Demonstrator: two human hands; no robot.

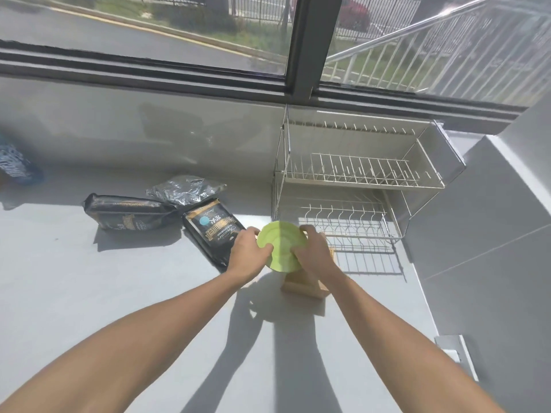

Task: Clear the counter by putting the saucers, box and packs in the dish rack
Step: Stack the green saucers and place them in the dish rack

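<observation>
A light green saucer (281,245) is held above the counter between both hands. My left hand (247,253) grips its left rim and my right hand (313,251) grips its right rim. Under my right hand lies a tan box (301,286), partly hidden. Left of the saucer a black pack (210,231) lies flat, with a second black pack (128,214) farther left and a silver foil pack (185,189) behind them. The two-tier wire dish rack (360,177) stands just beyond the saucer to the right, with nothing on its shelves.
A blue patterned bag (18,165) sits at the far left edge of the grey counter (89,293). A window runs along the back. A grey wall closes off the right side, with a small white fixture (453,350) low on it.
</observation>
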